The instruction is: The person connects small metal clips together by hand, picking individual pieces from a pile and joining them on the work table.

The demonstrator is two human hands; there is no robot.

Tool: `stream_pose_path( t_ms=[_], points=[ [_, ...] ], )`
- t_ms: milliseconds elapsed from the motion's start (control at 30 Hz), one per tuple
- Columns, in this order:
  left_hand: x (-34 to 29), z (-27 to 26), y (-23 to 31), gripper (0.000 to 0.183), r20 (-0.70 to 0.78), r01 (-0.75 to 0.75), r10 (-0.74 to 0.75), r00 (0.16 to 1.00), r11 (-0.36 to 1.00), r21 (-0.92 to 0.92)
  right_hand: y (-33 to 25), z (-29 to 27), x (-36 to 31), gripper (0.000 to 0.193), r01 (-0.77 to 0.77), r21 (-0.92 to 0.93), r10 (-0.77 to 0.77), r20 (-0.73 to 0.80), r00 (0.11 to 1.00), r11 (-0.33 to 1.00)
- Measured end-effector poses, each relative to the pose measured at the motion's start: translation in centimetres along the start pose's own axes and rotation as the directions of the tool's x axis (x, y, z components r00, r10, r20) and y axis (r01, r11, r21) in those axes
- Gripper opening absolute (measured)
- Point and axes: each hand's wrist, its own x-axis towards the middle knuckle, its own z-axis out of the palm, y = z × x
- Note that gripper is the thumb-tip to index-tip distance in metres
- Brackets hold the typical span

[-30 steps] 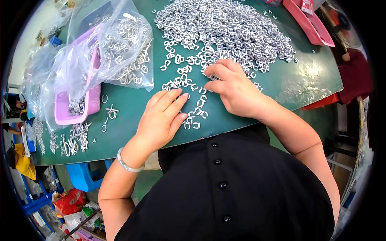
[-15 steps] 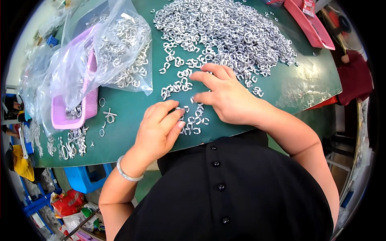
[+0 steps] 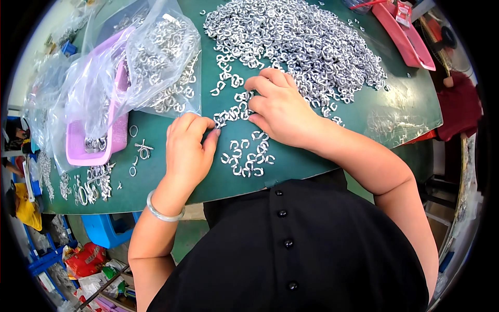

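At the far left I note a pink basket [image 3: 96,140] sitting inside a clear plastic bag [image 3: 135,62] whose mouth lies toward the middle of the worktop [image 3: 291,171], so finished pieces have a short way in, by my judgement. Just below it, assembled ring-and-bar pieces [image 3: 93,184] lie grouped apart from the loose stock. The left hand [image 3: 188,148] rests curled, fingertips closed against a small metal clip; I cannot tell whether it truly pinches one. Between the hands a short row of silver clips [image 3: 248,156] lies spread thin, easy to pick singly. The right hand [image 3: 280,106] lies flat, fingers loosely spread, raking clips from the large heap [image 3: 296,41]. A red tray [image 3: 405,36] stands at far right.
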Motion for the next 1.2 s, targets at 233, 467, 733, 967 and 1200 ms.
stream_pose_path(
  t_ms=[233,467,733,967,1200],
  points=[
    [-0.1,0.2,-0.4,0.009,-0.018,-0.023,0.022,1.0,0.998,-0.051,0.7,-0.6,-0.9,0.008,0.015,0.059,-0.016,0.016,1.0,0.998],
    [0.0,-0.5,-0.4,0.014,0.046,-0.121,0.127,0.991,0.986,-0.115,0.7,-0.3,-0.7,0.013,-0.002,0.031,0.002,-0.002,1.0,1.0],
    [0.1,-0.7,-0.9,0.018,0.039,-0.039,0.048,0.998,0.977,-0.208,0.4,-1.0,-0.8,0.015,-0.021,0.111,0.016,0.05,0.999,0.994],
    [0.2,-0.5,-0.7,0.029,0.089,-0.097,0.111,0.99,0.984,-0.147,-0.1,-1.3,-0.1,0.013,0.067,0.166,-0.076,0.046,0.996,0.984],
    [0.0,-0.7,-1.1,0.023,0.081,-0.107,0.129,0.988,0.966,-0.235,-0.3,0.0,0.8,0.013,0.102,0.035,-0.104,0.046,0.994,0.994]
  ],
)
